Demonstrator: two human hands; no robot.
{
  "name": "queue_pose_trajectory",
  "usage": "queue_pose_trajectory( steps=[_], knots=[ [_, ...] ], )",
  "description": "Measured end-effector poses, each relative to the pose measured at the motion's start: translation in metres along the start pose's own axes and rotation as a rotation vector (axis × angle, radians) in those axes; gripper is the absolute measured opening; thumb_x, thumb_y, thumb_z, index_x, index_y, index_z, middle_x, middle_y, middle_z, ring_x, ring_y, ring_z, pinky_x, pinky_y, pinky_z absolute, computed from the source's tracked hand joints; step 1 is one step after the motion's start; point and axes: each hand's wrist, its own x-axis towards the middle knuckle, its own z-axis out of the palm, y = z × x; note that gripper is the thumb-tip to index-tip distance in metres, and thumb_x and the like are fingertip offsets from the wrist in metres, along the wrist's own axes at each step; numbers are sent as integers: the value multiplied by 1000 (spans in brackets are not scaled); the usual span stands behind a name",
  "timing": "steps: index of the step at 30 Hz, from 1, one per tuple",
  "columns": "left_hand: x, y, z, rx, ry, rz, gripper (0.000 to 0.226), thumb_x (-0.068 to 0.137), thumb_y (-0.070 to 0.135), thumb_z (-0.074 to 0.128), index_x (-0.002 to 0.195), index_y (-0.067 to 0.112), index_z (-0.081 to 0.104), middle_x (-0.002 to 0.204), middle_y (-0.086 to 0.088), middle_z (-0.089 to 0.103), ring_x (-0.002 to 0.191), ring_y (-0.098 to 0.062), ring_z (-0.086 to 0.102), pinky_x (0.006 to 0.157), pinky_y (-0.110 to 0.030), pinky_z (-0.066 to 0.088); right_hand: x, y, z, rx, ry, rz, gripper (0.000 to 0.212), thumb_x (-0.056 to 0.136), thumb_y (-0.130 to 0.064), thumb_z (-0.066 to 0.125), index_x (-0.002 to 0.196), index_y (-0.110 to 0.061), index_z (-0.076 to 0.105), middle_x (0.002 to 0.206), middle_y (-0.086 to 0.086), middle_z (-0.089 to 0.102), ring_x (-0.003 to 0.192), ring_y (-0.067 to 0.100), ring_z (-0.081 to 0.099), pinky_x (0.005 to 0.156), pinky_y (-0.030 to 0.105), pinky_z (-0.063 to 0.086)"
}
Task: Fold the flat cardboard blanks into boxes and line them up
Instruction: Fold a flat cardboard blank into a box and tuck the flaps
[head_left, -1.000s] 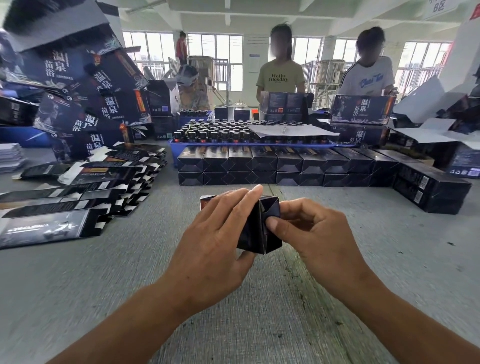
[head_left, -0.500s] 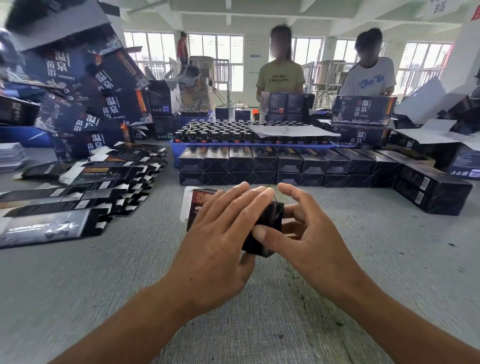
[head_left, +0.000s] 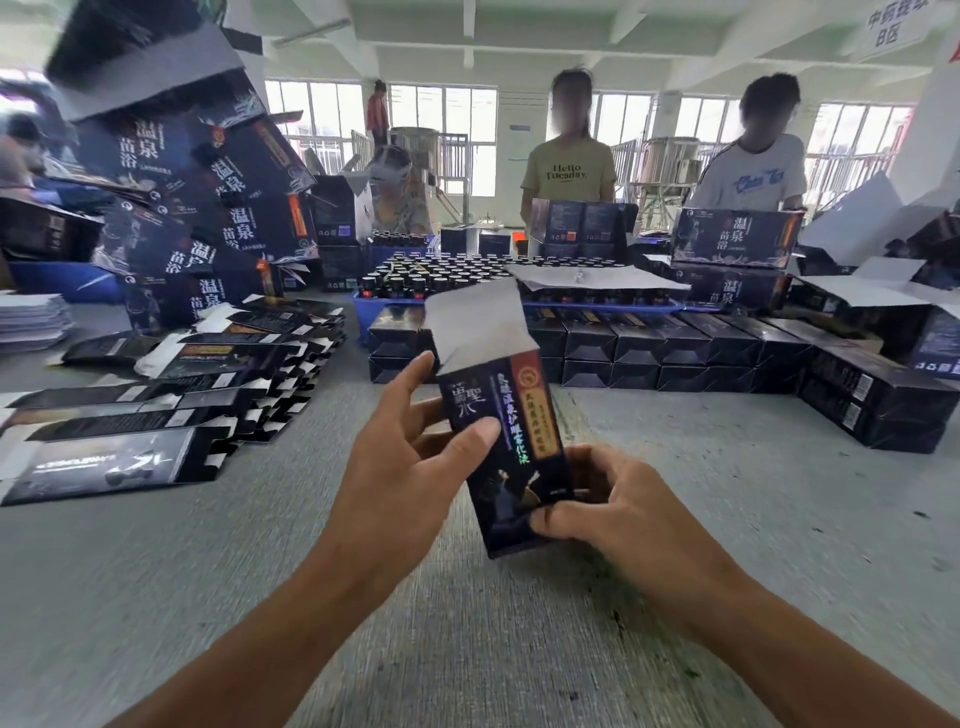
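Both hands hold one dark box (head_left: 511, 441) upright above the grey table (head_left: 156, 597) — the left hand (head_left: 400, 467) wraps its side with the thumb across the front, and the right hand (head_left: 613, 512) pinches its lower end. Its grey top flap (head_left: 475, 325) stands open. Flat blanks (head_left: 156, 405) lie fanned at left — finished boxes (head_left: 649, 348) sit lined up behind.

A big grey table (head_left: 156, 571) fills the bottom of the frame. In the middle, further back, a blue tray (head_left: 597, 307) holds lots of small dark bottles (head_left: 441, 273), and a sheet of white paper (head_left: 592, 278) lies over some of them. Two people stand behind it, one in a yellow-green shirt (head_left: 568, 169) and one in a white shirt (head_left: 750, 174). At the far left sits a stack of white papers (head_left: 31, 319). Windows (head_left: 441, 130) run along the back wall.
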Motion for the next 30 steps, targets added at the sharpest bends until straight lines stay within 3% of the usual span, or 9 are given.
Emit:
queue_pose_trajectory(
  steps=[2,6,9,12,16,21,26,30],
  knots=[
    [0,-1,-1,-8,-9,3,75,76,29,78,139,43,40,108,14,74,99,-4,71,70,-13,55,-2,-2,0,34,6,-43,38,82,-34,80,115,-35,62,104,-25,73,98,-7,68,82,20,54],
    [-5,-4,2,42,-86,35,76,77,26,80,136,53,41,111,14,72,98,-9,72,72,-19,58,-4,-10,-4,134,178,-210,55,76,-48,71,128,-43,55,113,-34,65,103,-13,63,69,3,50],
    [-8,-2,4,76,-128,76,66,82,22,78,125,61,47,112,19,69,100,-6,70,73,-19,58,-6,-14,-6,156,210,-333,49,81,-40,68,125,-56,54,115,-34,65,105,-13,62,70,3,49],
    [-9,-3,3,93,-170,90,55,80,31,75,122,58,52,116,21,67,106,-7,68,78,-25,60,-8,-17,-5,127,179,-385,49,86,-36,63,127,-61,53,117,-33,64,109,-11,62,74,5,51],
    [-8,-3,2,53,-179,100,46,79,38,73,119,54,57,119,18,67,106,-9,69,78,-27,61,-11,-19,-4,50,154,-392,45,88,-43,59,129,-61,54,119,-33,63,112,-9,61,77,5,50],
    [-9,2,2,-2,-130,163,21,94,41,61,115,40,67,108,10,73,103,-10,69,77,-15,55,-13,-21,-4,54,172,-417,30,91,-48,56,119,-53,63,114,-26,68,108,-4,64,82,6,49],
    [-8,6,4,-9,-104,199,17,91,38,63,106,37,71,132,22,61,115,-5,64,83,-12,52,-14,-25,-2,100,204,-477,25,91,-36,58,112,-37,72,133,-27,59,122,0,59,93,14,50],
    [-9,7,4,3,-81,222,15,91,33,63,104,36,71,125,24,63,110,-5,66,81,-12,52,-17,-27,0,165,215,-496,18,87,-31,62,104,-37,66,131,-27,61,119,2,62,88,13,51]
  ],
)
